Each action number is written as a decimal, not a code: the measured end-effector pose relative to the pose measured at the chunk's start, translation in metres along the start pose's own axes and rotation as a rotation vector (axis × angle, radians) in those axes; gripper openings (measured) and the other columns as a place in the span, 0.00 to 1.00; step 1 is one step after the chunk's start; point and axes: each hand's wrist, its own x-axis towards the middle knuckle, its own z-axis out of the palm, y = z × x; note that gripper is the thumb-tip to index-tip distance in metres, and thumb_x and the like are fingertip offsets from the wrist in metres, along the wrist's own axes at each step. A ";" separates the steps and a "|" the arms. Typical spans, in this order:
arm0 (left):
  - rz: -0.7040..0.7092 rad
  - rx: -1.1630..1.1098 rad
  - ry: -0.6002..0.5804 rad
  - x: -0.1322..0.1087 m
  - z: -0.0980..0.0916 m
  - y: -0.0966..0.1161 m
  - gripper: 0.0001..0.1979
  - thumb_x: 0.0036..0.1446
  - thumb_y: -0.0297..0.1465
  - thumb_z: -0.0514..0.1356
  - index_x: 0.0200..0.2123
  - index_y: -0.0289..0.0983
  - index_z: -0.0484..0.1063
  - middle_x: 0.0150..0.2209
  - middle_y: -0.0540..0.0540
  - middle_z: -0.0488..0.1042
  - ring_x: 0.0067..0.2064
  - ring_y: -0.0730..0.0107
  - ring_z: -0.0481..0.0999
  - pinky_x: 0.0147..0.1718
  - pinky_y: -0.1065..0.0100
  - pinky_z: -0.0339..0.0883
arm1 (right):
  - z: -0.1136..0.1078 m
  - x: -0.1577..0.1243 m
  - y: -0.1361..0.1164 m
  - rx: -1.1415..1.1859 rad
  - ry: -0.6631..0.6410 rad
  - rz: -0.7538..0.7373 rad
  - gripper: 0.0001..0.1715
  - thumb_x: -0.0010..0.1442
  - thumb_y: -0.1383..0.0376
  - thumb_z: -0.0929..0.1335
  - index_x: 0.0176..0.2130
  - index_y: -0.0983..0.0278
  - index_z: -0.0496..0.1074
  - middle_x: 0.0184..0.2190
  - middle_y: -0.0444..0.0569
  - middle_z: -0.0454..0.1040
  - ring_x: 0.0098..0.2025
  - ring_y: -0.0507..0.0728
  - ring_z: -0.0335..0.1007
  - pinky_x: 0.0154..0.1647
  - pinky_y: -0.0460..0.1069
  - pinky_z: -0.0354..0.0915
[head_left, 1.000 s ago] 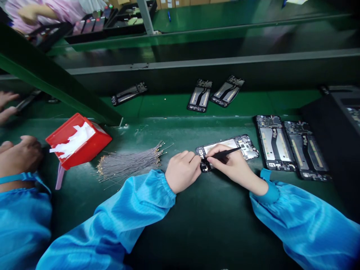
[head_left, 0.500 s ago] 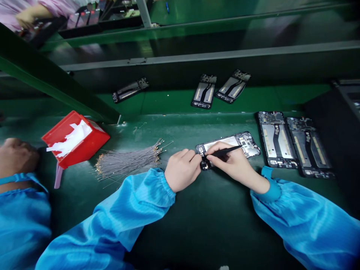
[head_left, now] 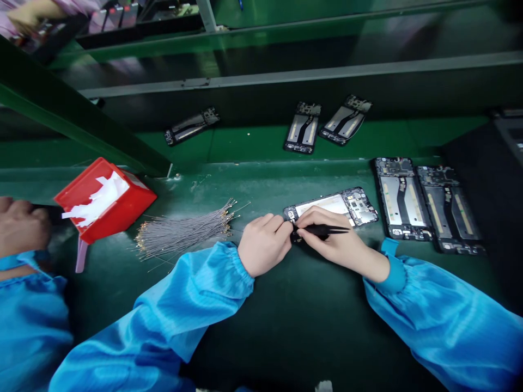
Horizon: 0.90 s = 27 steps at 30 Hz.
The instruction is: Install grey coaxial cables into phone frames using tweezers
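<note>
An opened phone [head_left: 324, 206] lies flat on the green bench, its inner frame and circuit board facing up. Over its left end, my right hand [head_left: 330, 235] grips black tweezers [head_left: 337, 230], with their forked end sticking out to the right. The working tips are hidden by my fingers. My left hand [head_left: 265, 244] is closed in a pinch against the phone's lower left corner. Whatever sits between those fingers is hidden. To the left of that hand lies a bundle of thin grey cables [head_left: 186, 231] with small gold-coloured ends.
A red bin [head_left: 126, 209] with white paper scraps stands left, beside a green post [head_left: 90, 117]. Two opened phones [head_left: 402, 201] [head_left: 451, 212] lie at right. Several more, including one phone [head_left: 304, 128], lie on the back ledge. A co-worker's hand [head_left: 22, 226] is at far left.
The tweezers have tilted flatter, and my right fingers have shifted slightly. My left hand stays nearly in place. The co-worker's hand has moved, and a dark object now shows between it and the bin.
</note>
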 end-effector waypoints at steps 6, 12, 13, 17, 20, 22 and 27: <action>-0.006 0.001 -0.011 0.000 0.000 0.000 0.08 0.55 0.27 0.51 0.25 0.36 0.65 0.24 0.49 0.65 0.28 0.70 0.63 0.26 0.68 0.56 | 0.001 -0.001 -0.004 -0.110 -0.027 -0.123 0.04 0.57 0.71 0.61 0.33 0.63 0.65 0.29 0.49 0.67 0.33 0.55 0.63 0.32 0.50 0.61; -0.046 -0.033 -0.086 0.000 -0.002 -0.001 0.07 0.55 0.27 0.51 0.26 0.36 0.65 0.25 0.49 0.66 0.29 0.70 0.65 0.28 0.69 0.59 | 0.004 -0.001 -0.003 -0.066 -0.030 -0.106 0.04 0.58 0.69 0.61 0.33 0.61 0.65 0.30 0.48 0.68 0.34 0.54 0.64 0.34 0.50 0.63; -0.058 -0.060 -0.109 0.000 -0.004 -0.004 0.07 0.55 0.28 0.51 0.27 0.36 0.65 0.26 0.49 0.66 0.30 0.70 0.65 0.28 0.70 0.59 | 0.000 -0.002 -0.001 -0.044 0.006 -0.088 0.04 0.58 0.68 0.62 0.33 0.61 0.65 0.30 0.47 0.68 0.34 0.54 0.64 0.34 0.50 0.63; -0.007 -0.151 -0.190 0.000 -0.014 -0.019 0.07 0.58 0.28 0.49 0.31 0.36 0.66 0.29 0.49 0.68 0.33 0.71 0.67 0.32 0.71 0.61 | -0.035 -0.009 0.016 -0.254 0.334 0.050 0.03 0.58 0.68 0.62 0.31 0.60 0.64 0.30 0.47 0.68 0.35 0.56 0.65 0.37 0.52 0.62; 0.143 -0.119 -0.230 0.001 -0.021 -0.018 0.06 0.59 0.28 0.50 0.36 0.37 0.66 0.32 0.48 0.68 0.34 0.70 0.67 0.33 0.70 0.61 | -0.061 -0.018 0.032 -0.567 0.441 0.137 0.03 0.56 0.67 0.63 0.30 0.61 0.64 0.28 0.49 0.66 0.33 0.58 0.64 0.35 0.53 0.60; 0.245 -0.049 -0.235 0.002 -0.023 -0.010 0.06 0.59 0.28 0.50 0.36 0.38 0.66 0.32 0.48 0.67 0.33 0.69 0.66 0.32 0.68 0.60 | -0.069 -0.024 0.037 -0.639 0.416 0.157 0.03 0.55 0.67 0.63 0.29 0.61 0.64 0.27 0.49 0.66 0.32 0.58 0.64 0.33 0.52 0.59; 0.339 0.052 -0.213 0.003 -0.025 -0.004 0.08 0.60 0.27 0.48 0.33 0.38 0.67 0.31 0.48 0.67 0.32 0.69 0.65 0.30 0.68 0.59 | -0.061 -0.037 0.031 -0.531 0.368 0.189 0.03 0.56 0.66 0.63 0.29 0.61 0.63 0.27 0.47 0.67 0.30 0.56 0.64 0.31 0.51 0.59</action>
